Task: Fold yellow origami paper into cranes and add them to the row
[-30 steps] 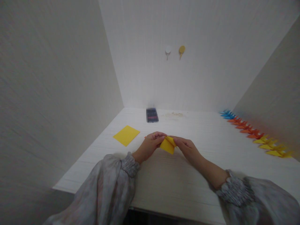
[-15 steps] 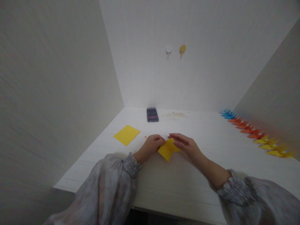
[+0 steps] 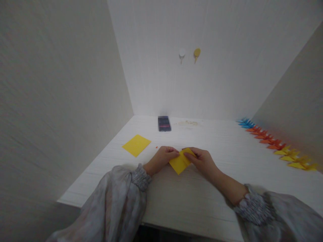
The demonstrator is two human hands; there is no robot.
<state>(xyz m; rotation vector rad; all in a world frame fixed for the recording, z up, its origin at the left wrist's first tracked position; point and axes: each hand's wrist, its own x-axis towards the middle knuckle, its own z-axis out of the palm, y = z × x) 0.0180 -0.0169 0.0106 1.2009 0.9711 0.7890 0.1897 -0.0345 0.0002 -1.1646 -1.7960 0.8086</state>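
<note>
A folded piece of yellow origami paper is held between my two hands above the white table, one corner pointing toward me. My left hand pinches its left corner between thumb and fingers. My right hand grips the upper right side, with the thumb on top and the fingers behind. The fingertips behind the paper are partly hidden. To the left of my left hand lies a flat yellow paper square.
Folded paper cranes in blue, orange and yellow stand in a row along the right wall. A dark blurred-out object lies near the back wall. Two hooks are on that wall. A tiny orange scrap lies by the square.
My right hand has closed on the paper, its fingers drawn in from a looser pose. The paper's right flap, which stuck out to the right, now lies against the rest as one square.
</note>
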